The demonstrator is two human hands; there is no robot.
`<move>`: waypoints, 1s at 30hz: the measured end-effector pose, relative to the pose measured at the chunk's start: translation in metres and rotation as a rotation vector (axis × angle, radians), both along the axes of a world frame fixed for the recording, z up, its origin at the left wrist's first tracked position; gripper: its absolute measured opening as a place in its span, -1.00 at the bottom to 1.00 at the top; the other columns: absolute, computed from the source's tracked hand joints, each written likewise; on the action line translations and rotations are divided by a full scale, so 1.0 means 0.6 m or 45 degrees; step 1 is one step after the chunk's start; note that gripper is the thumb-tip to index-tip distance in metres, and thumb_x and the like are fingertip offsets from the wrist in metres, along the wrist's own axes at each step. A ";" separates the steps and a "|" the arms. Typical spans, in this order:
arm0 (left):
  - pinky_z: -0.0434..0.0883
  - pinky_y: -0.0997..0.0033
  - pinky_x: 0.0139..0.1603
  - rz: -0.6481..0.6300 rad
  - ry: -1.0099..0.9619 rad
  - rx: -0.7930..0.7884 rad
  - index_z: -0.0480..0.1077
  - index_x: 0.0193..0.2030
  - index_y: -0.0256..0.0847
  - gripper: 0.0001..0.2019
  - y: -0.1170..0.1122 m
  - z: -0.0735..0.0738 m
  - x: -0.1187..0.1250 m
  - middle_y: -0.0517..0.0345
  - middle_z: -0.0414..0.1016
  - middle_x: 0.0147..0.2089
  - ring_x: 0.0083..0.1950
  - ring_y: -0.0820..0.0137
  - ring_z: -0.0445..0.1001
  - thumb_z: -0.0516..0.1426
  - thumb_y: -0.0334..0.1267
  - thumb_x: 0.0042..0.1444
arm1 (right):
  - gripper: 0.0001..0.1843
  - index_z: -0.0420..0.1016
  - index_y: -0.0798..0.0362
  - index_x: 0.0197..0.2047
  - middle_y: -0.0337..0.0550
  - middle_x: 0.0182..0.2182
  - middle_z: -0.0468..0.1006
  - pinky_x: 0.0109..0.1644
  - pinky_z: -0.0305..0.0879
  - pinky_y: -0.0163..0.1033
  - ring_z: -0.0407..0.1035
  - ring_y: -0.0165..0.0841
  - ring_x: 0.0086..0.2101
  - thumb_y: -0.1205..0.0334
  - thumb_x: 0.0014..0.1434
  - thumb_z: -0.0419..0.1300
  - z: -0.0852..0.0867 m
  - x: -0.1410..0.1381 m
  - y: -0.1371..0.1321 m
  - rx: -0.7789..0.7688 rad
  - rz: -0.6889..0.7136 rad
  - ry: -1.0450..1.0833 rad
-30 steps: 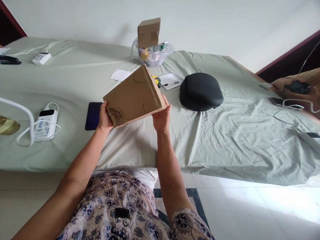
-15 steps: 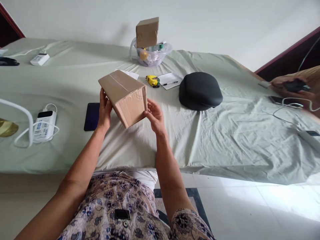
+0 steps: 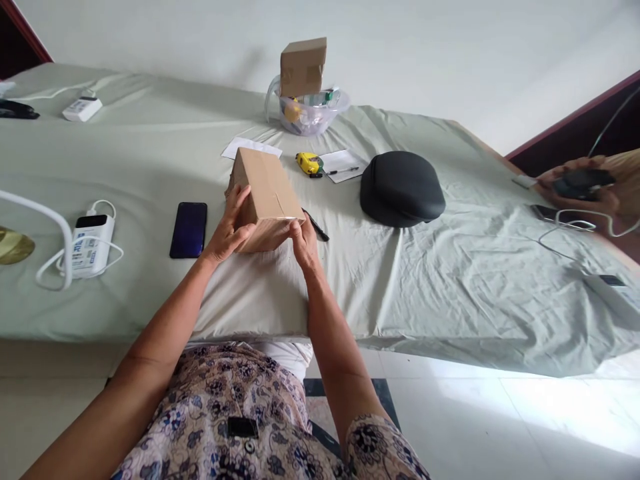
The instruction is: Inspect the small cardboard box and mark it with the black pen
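A brown cardboard box [image 3: 270, 187] is between my two hands, low over the cloth or resting on it; I cannot tell which. My left hand [image 3: 230, 230] presses its left side, thumb toward the near edge. On the near right corner my right hand [image 3: 304, 241] grips the box, its fingers mostly behind that side. A dark pen-like object [image 3: 318, 227] lies on the cloth just right of my right hand. Left of the box lies a dark smartphone [image 3: 189, 230]. White paper [image 3: 253, 147] shows beyond the box's far end.
A yellow tape measure [image 3: 309, 163], a notepad with a pen [image 3: 344, 163] and a black case [image 3: 403, 189] lie to the right. Behind stands a plastic basket [image 3: 315, 120] with another cardboard box [image 3: 303, 67]. White power banks [image 3: 93, 245] with cables sit left. Another person's hands [image 3: 575, 180] hold something dark.
The box has been turned and lowered toward the cloth, its long side now pointing away from me. My left hand has shifted right along it. The phone and the dark pen-like object are uncovered.
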State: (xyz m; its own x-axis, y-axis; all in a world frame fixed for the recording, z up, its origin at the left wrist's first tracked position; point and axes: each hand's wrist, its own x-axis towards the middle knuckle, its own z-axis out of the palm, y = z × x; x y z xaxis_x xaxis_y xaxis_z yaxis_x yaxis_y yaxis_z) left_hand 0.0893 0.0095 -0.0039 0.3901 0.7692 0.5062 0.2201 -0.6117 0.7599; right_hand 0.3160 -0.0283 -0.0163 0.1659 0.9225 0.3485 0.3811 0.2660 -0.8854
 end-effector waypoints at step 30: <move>0.27 0.04 0.49 0.540 -0.158 0.125 0.23 0.45 -0.09 -0.33 -0.009 -0.002 0.016 -0.15 0.36 0.42 0.45 0.09 0.34 0.00 0.27 0.37 | 0.04 0.09 -0.08 0.53 -0.11 -0.11 0.63 -0.07 0.54 -0.07 0.57 -0.27 -0.26 0.05 0.07 0.42 -0.026 -0.015 0.010 -0.265 0.257 -0.166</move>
